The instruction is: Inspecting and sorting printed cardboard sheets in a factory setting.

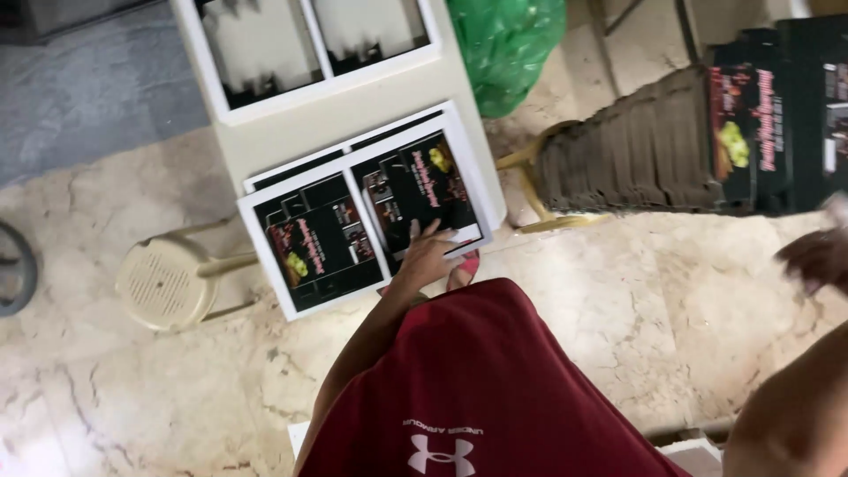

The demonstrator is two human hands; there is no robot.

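A stack of white sheets printed with dark flat carton layouts (pixel 327 238) lies at the near edge of a white table (pixel 353 106). My left hand (pixel 428 256) rests on the lower right corner of the top sheet with its fingers spread; whether the thumb is under the edge I cannot tell. My right hand (pixel 817 256) is a dark blur at the right edge, away from the sheets, and what it holds cannot be made out. My red garment (pixel 477 389) fills the lower middle.
A tall stack of flat dark cartons (pixel 636 150) lies on a stool at the right. A green plastic bag (pixel 503 44) sits behind the table, and a beige plastic stool (pixel 168 283) stands at its left. The floor is pale marble (pixel 618 291).
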